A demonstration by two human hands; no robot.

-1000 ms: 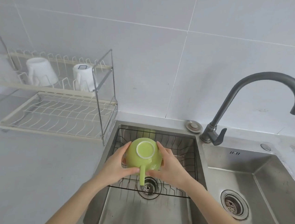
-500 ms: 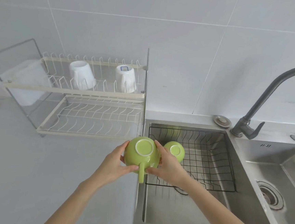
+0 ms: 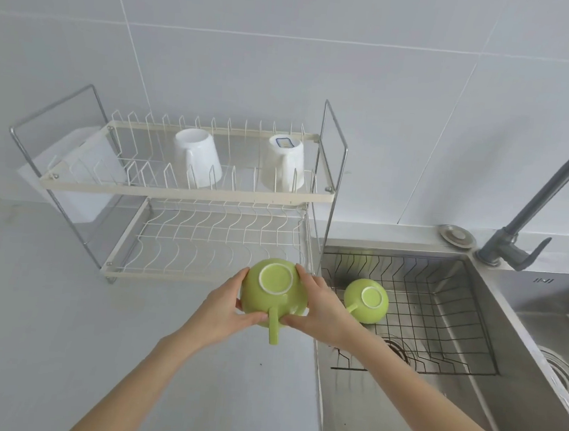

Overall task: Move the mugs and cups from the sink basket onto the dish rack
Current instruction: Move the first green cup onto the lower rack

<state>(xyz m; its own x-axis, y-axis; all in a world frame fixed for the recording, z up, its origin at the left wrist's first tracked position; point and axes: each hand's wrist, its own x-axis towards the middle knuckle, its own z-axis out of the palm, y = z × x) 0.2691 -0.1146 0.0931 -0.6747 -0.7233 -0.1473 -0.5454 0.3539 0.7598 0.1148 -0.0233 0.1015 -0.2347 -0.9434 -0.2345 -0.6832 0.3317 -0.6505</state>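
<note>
I see both hands wrapped around one green cup (image 3: pixel 271 291), which is turned upside down with its pale foot ring facing up and its handle pointing toward me. My left hand (image 3: pixel 225 308) cups its left side, thumb pressed near the handle; my right hand (image 3: pixel 319 309) grips the right side, fingertips reaching up by the foot ring. The cup sits between the two palms, held above the grey surface (image 3: pixel 61 316), just in front of the near edge of the dish rack (image 3: pixel 189 189) and just left of the sink (image 3: pixel 466 403) rim. A second green cup (image 3: pixel 367 300), smaller in view, lies upside down in the black wire sink basket (image 3: pixel 439 318), close to the right of my right hand, its handle partly hidden behind that hand. On the rack's upper tier two white mugs stand inverted: one white mug (image 3: pixel 196 163) toward the middle and a labelled white mug (image 3: pixel 284 167) at the right end, both handles facing near. The lower tier holds only its wire slots. A grey tap (image 3: pixel 530 216) rises at the far right behind the sink, next to a round metal plug (image 3: pixel 455 235).
</note>
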